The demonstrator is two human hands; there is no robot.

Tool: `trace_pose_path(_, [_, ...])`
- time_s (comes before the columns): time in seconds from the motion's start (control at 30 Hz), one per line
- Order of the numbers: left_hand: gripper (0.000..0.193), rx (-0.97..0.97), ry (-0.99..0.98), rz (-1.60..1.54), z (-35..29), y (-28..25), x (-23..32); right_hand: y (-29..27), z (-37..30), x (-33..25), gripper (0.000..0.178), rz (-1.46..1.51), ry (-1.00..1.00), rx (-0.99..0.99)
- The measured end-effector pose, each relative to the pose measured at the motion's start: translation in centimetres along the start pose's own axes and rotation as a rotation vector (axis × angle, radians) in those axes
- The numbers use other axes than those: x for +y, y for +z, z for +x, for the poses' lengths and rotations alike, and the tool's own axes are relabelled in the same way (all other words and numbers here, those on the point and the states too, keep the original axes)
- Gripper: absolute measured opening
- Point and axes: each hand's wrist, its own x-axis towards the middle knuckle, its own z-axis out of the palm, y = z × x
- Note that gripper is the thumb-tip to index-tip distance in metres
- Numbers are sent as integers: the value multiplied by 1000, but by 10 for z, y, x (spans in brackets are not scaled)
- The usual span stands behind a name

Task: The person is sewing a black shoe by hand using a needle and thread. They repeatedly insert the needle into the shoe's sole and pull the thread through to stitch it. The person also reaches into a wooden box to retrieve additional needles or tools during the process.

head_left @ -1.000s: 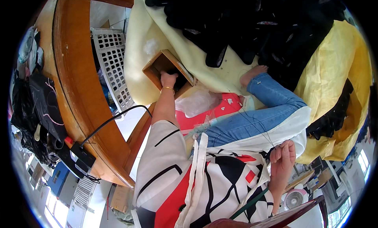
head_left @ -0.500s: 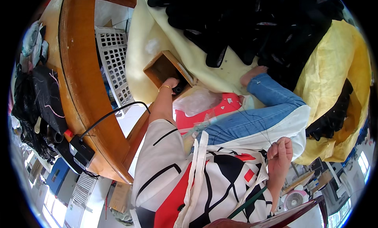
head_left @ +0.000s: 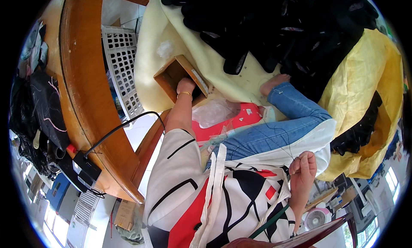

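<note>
My left hand (head_left: 185,86) reaches down into a small open cardboard box (head_left: 166,79). Its fingers are hidden in the dark inside, so what they touch does not show. At my right side, near the waist, my right hand (head_left: 303,165) is closed in a pinch. Thin black thread (head_left: 286,144) runs from its fingers up and left across my blue jeans (head_left: 262,134); whether a needle is there is too small to see.
A large heap of black fabric pieces (head_left: 274,25) lies ahead on pale yellow cloth (head_left: 148,76). On the right, a yellow sack (head_left: 360,72) holds more black pieces. A wooden table edge (head_left: 86,98), black cable (head_left: 116,130) and white plastic basket (head_left: 122,59) stand left.
My left hand has gone deeper into the box. A black object that showed beside its fingers is now out of sight. My right hand has hardly moved and stays pinched.
</note>
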Motion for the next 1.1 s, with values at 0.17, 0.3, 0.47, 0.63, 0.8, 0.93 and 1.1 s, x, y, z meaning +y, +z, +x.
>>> trace_pose_path(0.17, [51, 186, -133, -256, 5, 1, 3, 2, -1, 0, 13, -25, 5, 9])
trace_pose_path(0.3, [45, 158, 102, -156, 20, 13, -3, 2, 0, -1, 12, -62, 33, 35])
trace_pose_path(0.47, [49, 134, 114, -46, 2, 0, 1, 2, -3, -1, 13, -32, 14, 26])
trace_pose_path(0.63, [51, 304, 155, -230, -13, 19, -28, 5, -2, -2, 12, 0, 4, 1])
trace_pose_path(0.8, [64, 424, 169, -302, -90, -9, -1, 0, -3, 3, 12, 33, -12, -25])
trace_pose_path(0.93, [59, 463, 229, -186, -105, -8, 3, -4, -8, 2, 13, 54, -41, -45])
trace_pose_path(1.1, [53, 466, 237, 3, -120, 4, 12, -9, -13, 4, 12, 71, -59, -51])
